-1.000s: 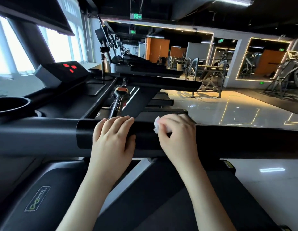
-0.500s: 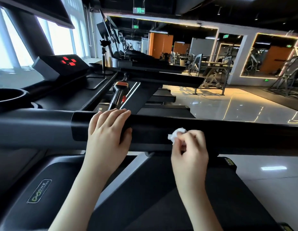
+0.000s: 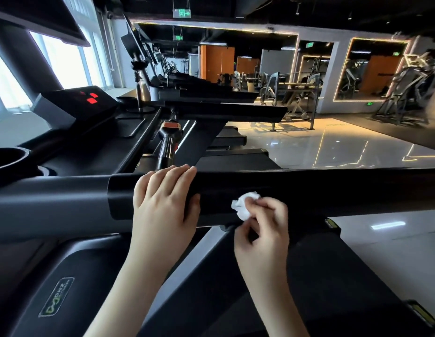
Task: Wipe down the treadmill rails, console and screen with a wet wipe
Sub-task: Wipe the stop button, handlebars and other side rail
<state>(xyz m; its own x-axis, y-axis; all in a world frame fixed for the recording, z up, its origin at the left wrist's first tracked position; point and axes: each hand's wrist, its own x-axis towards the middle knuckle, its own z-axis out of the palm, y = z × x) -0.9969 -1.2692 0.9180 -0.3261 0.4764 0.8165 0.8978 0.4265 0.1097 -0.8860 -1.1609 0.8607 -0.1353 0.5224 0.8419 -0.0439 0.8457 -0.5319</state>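
A thick black treadmill rail [image 3: 333, 193] runs across the view from a grey section at the left. My left hand [image 3: 163, 203] lies over the rail near the grey-black joint, fingers curled over its top and thumb on the near side. My right hand [image 3: 262, 229] pinches a crumpled white wet wipe [image 3: 244, 206] against the rail's near lower face, just right of my left hand. The console [image 3: 75, 103] with red lights sits up at the left. Its screen [image 3: 36, 23] shows only as a dark underside at the top left.
A round cup holder [image 3: 7, 158] sits at the far left. The treadmill belt and side step [image 3: 345, 276] lie below the rail. More treadmills [image 3: 211, 103] line up behind, and gym machines [image 3: 406, 93] stand across a glossy floor to the right.
My right hand with the wipe has slid down from the rail's top to its near lower face. My left hand has kept its hold on the rail.
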